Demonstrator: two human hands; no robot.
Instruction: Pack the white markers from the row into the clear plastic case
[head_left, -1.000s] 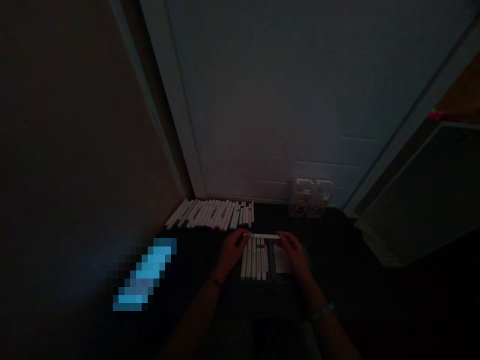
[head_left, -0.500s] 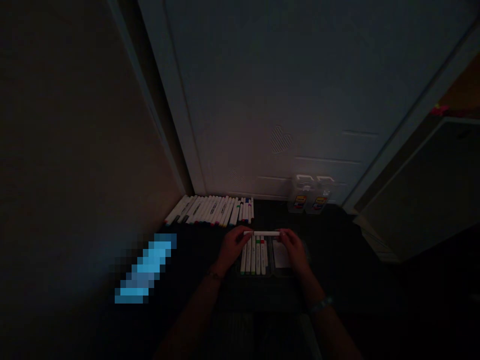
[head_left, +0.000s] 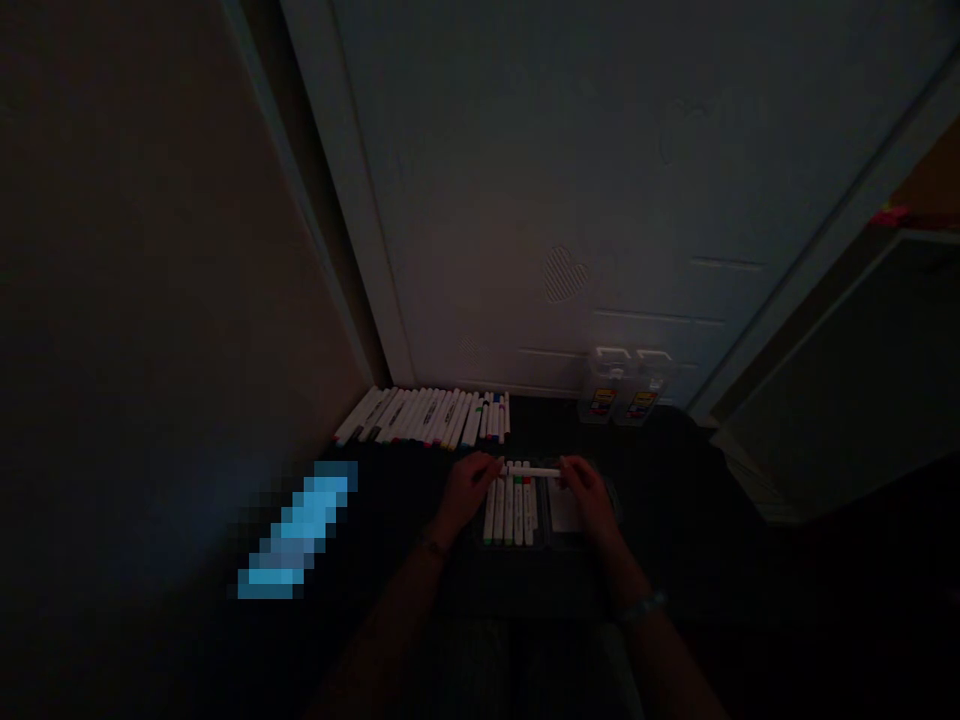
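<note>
A white marker [head_left: 534,471] lies crosswise between my hands, one end pinched in each. My left hand [head_left: 471,487] is closed on its left end, and my right hand [head_left: 587,490] grips its right end. Just below it is an open clear plastic case [head_left: 543,530]. Several white markers [head_left: 508,515] stand side by side in the left half of the case, two of them with green and red bands. In the right half a pale insert [head_left: 564,511] shows, partly behind my right hand.
A long row of white markers [head_left: 420,418] lies along the back left of the dark table [head_left: 390,500]. Two clear cases with handles [head_left: 616,388] stand at the back against a white panel [head_left: 487,200]. A bright blurred rectangle [head_left: 300,530] is at the left.
The crosswise marker sits slightly lower, now overlapping the upper ends of the markers in the case. Both hands keep their hold. The view has shifted a little.
</note>
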